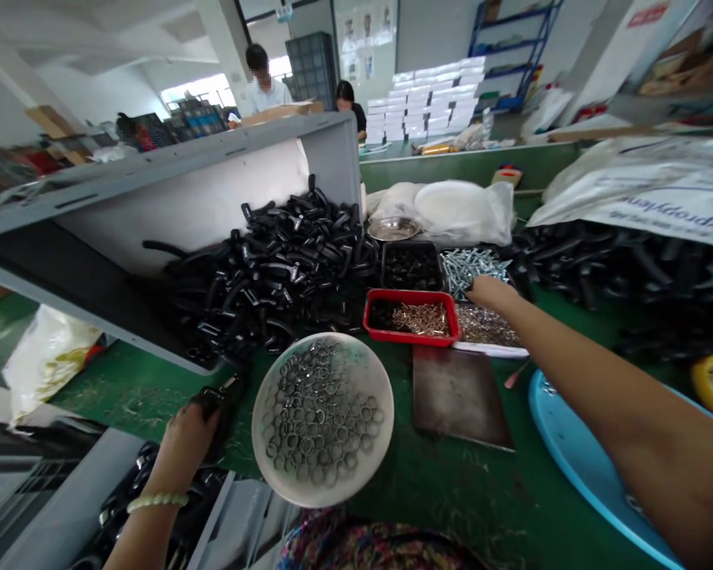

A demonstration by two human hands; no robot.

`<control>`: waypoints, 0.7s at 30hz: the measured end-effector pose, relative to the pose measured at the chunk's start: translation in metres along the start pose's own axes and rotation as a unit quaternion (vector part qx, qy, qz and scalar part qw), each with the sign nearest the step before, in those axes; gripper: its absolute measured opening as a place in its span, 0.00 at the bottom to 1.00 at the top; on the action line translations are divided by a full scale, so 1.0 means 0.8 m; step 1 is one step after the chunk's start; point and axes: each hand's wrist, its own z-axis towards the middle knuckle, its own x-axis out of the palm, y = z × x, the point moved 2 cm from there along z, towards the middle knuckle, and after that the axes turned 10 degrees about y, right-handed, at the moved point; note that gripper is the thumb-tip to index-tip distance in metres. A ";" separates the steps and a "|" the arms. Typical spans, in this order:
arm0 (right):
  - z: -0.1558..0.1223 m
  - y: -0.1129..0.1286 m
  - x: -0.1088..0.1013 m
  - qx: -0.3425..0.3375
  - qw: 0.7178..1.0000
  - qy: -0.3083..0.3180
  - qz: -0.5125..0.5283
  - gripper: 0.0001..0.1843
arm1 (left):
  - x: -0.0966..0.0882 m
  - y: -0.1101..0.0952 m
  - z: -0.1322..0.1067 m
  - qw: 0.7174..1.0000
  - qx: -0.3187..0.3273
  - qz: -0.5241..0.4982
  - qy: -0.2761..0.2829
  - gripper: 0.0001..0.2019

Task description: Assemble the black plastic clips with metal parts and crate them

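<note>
My left hand [191, 434], with a pale beaded bracelet at the wrist, is closed around a black plastic handle [212, 397] low over the table's left side. Just right of it sits a white round bowl [383, 443] of metal rings [318, 416]. My right hand [494, 293] reaches to the front edge of a black tray of silvery screws [474, 265]. Its fingers are bunched together and point down; their tips are hidden, so what they hold does not show. Below that hand lies a white tray of small metal parts [490, 326].
A large grey crate [172, 170] lies tipped, black handles [291, 269] spilling out. Around the middle are a red tray [413, 340] of copper-coloured rivets, a black tray [412, 267] and a dark metal plate [460, 400]. A blue basin [576, 467] sits under my right forearm. People work behind.
</note>
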 end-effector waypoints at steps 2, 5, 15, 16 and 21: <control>-0.003 -0.007 -0.001 0.013 1.000 0.000 0.003 0.14 | -0.032 -0.043 0.008 0.998 0.047 0.039 -0.033 0.20; -0.017 -0.011 -0.008 0.017 0.999 -0.035 0.013 0.17 | -0.083 -0.161 0.037 0.975 0.204 -0.059 -0.066 0.19; -0.159 0.003 -0.014 -0.153 0.908 -0.293 0.258 0.10 | -0.084 -0.592 0.162 0.912 0.363 -0.123 0.147 0.12; -0.177 0.003 -0.007 -0.163 0.901 -0.288 0.281 0.11 | -0.077 -0.605 0.165 0.914 0.354 -0.118 0.158 0.13; -0.243 0.000 0.027 -0.166 0.882 -0.249 0.364 0.13 | -0.058 -0.616 0.174 0.918 0.327 -0.131 0.182 0.16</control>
